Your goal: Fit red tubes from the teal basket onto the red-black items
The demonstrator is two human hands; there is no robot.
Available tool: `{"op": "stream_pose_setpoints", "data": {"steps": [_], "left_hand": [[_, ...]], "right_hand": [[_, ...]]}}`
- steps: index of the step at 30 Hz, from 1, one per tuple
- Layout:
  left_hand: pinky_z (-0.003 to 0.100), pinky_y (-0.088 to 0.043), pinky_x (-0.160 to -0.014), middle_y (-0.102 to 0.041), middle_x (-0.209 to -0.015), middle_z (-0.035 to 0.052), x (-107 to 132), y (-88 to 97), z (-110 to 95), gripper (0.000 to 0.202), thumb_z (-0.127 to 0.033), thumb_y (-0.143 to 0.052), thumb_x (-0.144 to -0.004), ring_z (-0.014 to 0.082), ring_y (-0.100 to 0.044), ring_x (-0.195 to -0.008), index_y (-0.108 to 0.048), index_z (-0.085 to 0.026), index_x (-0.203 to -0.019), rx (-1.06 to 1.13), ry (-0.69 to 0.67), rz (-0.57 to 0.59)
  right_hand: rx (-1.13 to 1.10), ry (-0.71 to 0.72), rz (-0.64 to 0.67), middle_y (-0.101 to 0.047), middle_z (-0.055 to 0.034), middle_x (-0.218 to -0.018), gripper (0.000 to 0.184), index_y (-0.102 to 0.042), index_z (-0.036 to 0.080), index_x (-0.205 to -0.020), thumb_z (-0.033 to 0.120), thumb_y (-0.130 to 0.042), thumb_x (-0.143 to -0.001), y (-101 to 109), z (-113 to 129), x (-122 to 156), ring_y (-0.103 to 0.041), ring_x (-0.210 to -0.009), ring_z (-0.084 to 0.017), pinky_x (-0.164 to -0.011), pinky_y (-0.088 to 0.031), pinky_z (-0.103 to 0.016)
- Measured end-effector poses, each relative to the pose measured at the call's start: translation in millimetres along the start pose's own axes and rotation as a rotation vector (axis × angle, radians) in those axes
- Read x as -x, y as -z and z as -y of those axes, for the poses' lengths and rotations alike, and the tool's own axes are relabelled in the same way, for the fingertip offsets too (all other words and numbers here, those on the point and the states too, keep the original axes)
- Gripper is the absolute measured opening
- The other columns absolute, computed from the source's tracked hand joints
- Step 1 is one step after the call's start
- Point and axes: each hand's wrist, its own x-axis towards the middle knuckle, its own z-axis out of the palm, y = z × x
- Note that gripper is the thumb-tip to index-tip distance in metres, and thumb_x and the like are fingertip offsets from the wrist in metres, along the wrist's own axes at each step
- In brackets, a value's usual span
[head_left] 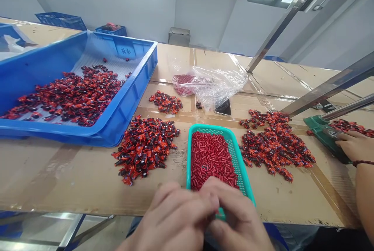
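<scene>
My left hand and my right hand meet at the table's near edge, fingers curled and thumbs close together. A speck of red shows between the fingertips, but whatever they pinch is too covered and blurred to name. Just beyond them is a green plastic basket filled with small dark red tubes. On the left of the basket lies a heap of small orange-red and black parts. Another heap of such parts lies to the right.
A large blue tray at left holds more of these parts. Behind the basket are a smaller pile, a clear plastic bag and a phone. Metal posts rise at right, near another person's hand and a dark green scoop-like object.
</scene>
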Motion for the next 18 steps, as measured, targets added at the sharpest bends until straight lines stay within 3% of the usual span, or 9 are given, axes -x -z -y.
{"op": "stream_pose_setpoints", "data": {"steps": [2, 5, 8, 10, 14, 16, 18], "left_hand": [[0.040, -0.049, -0.101, -0.081, -0.121, 0.0064, -16, -2.1, 25, 0.024, -0.014, -0.059, -0.103, 0.0213, -0.073, -0.115, -0.058, -0.022, -0.125, -0.087, -0.047, 0.044], [0.050, -0.044, -0.097, -0.082, -0.108, 0.0083, -36, -6.4, 66, 0.020, -0.011, -0.062, -0.099, 0.0349, -0.068, -0.123, -0.062, -0.020, -0.117, -0.393, 0.035, 0.157], [0.056, -0.042, -0.096, -0.081, -0.098, 0.0124, -43, -13.2, 95, 0.020, -0.001, -0.060, -0.091, 0.0440, -0.065, -0.125, -0.067, -0.018, -0.099, -0.482, 0.077, 0.229], [0.058, -0.041, -0.099, -0.080, -0.094, 0.0117, -43, -18.4, 105, 0.026, 0.004, -0.056, -0.089, 0.0430, -0.066, -0.125, -0.068, -0.018, -0.094, -0.495, 0.084, 0.256], [0.060, -0.041, -0.103, -0.078, -0.088, 0.0106, -43, -23.8, 110, 0.030, 0.006, -0.050, -0.088, 0.0398, -0.068, -0.119, -0.068, -0.019, -0.090, -0.464, 0.091, 0.254], [0.061, -0.040, -0.106, -0.077, -0.089, 0.0096, -43, -20.8, 108, 0.026, 0.001, -0.051, -0.092, 0.0368, -0.071, -0.111, -0.066, -0.019, -0.090, -0.414, 0.087, 0.224], [0.055, -0.046, -0.104, -0.077, -0.094, 0.0080, -43, -13.5, 103, 0.020, -0.004, -0.052, -0.096, 0.0303, -0.074, -0.102, -0.065, -0.019, -0.096, -0.333, 0.079, 0.186]], "right_hand": [[0.361, -0.007, -0.117, -0.075, -0.0063, -0.092, 0.034, -0.073, 0.025, -0.102, 0.052, -0.053, -0.106, 25, -13, 2, -0.072, -0.082, -0.021, -0.070, -0.060, -0.030], [0.886, -0.043, -0.328, -0.077, -0.0101, -0.099, 0.036, -0.074, 0.023, -0.107, 0.052, -0.053, -0.105, 74, -47, 7, -0.072, -0.088, -0.026, -0.079, -0.059, -0.038], [1.081, -0.093, -0.442, -0.075, -0.0171, -0.089, 0.054, -0.076, 0.018, -0.094, 0.065, -0.050, -0.101, 119, -87, 15, -0.065, -0.084, -0.034, -0.079, -0.052, -0.049], [1.164, -0.121, -0.458, -0.072, -0.0180, -0.083, 0.063, -0.077, 0.018, -0.086, 0.070, -0.045, -0.099, 137, -105, 19, -0.061, -0.079, -0.034, -0.076, -0.050, -0.051], [1.242, -0.116, -0.456, -0.072, -0.0181, -0.086, 0.064, -0.077, 0.016, -0.093, 0.070, -0.044, -0.101, 138, -109, 24, -0.060, -0.081, -0.034, -0.077, -0.049, -0.051], [1.239, -0.071, -0.463, -0.072, -0.0196, -0.098, 0.055, -0.076, 0.015, -0.108, 0.061, -0.046, -0.104, 122, -96, 24, -0.062, -0.092, -0.035, -0.083, -0.050, -0.051], [1.191, -0.001, -0.401, -0.073, -0.0166, -0.106, 0.042, -0.074, 0.018, -0.116, 0.050, -0.048, -0.107, 100, -78, 21, -0.064, -0.100, -0.032, -0.088, -0.051, -0.047]]}}
